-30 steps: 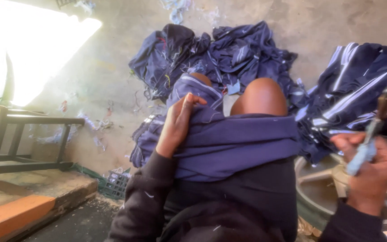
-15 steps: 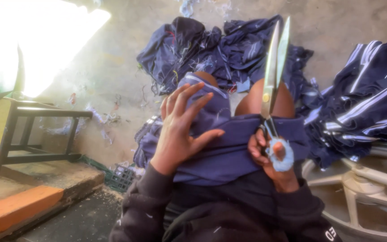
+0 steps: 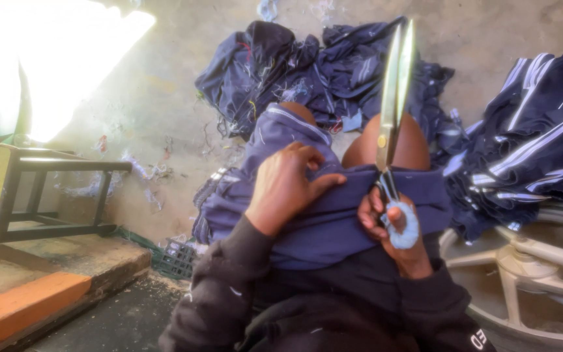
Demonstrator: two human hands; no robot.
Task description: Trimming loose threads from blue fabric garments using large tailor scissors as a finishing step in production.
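The left hand (image 3: 288,189) is pressing flat, fingers narrow, on soft navy fabric (image 3: 333,221) draped over the knees. The right hand (image 3: 395,228) is gripping long steel scissors (image 3: 393,98), blades upright, beside it.

Navy garment (image 3: 333,215) w/ pale stripes, steel scissors (image 3: 393,98) w/ blue-wrapped handle, orange step (image 3: 21,306).

The person wears a black long-sleeved top with ribbed cuffs, filling the lower middle of the frame. Pale lint specks dot the left sleeve (image 3: 219,293). A small white mark sits on the right sleeve (image 3: 454,319) near the bottom right. Both knees (image 3: 395,140) are bare.
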